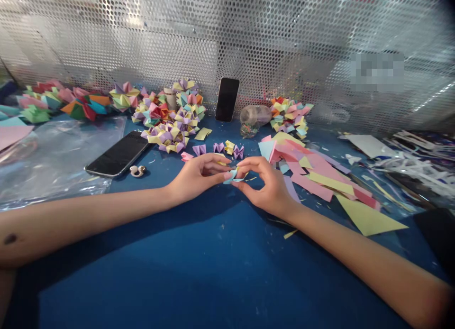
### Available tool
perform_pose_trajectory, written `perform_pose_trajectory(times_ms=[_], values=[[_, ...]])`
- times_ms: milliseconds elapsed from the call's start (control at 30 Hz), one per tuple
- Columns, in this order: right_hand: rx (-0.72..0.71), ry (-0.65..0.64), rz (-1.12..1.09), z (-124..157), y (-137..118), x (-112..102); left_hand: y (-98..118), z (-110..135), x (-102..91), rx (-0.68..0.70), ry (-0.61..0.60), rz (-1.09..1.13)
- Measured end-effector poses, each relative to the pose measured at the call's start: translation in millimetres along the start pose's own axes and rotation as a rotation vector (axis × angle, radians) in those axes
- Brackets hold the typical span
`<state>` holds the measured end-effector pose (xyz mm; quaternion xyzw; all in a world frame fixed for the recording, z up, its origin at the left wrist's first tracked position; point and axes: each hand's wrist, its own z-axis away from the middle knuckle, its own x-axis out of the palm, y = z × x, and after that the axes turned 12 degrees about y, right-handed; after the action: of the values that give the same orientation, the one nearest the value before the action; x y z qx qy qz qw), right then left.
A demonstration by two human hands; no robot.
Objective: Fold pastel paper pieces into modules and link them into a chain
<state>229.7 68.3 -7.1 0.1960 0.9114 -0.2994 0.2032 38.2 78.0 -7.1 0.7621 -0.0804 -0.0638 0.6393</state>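
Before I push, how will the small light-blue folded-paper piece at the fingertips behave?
Being small folded paper, the piece is probably very light; folds may stiffen it slightly. Pinched between left hand and right hand, it could crush.

The light blue piece [231, 177] I hold is matt, creased paper, like the cut strips [313, 187] to my right. At my left, the clear plastic sheet [64, 160] is wrinkled and glossy, the lying phone [119, 153] smooth and shiny. The perforated panel [170, 49] before me is bright metal; the blue tabletop [159, 272] is smooth. The jar [256, 114], poorly seen, may be plastic.
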Motion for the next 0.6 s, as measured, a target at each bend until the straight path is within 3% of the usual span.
perform_pose_trajectory(times_ms=[300,600], values=[[0.059,0.044,0.031,-2.0,-1.0,-1.2,-2.3,-2.6,-3.2,-0.153,0.002,0.111],[0.070,0.076,0.058,-1.8,-0.9,-1.5,-3.2,-3.4,0.2,-0.137,0.007,0.142]])
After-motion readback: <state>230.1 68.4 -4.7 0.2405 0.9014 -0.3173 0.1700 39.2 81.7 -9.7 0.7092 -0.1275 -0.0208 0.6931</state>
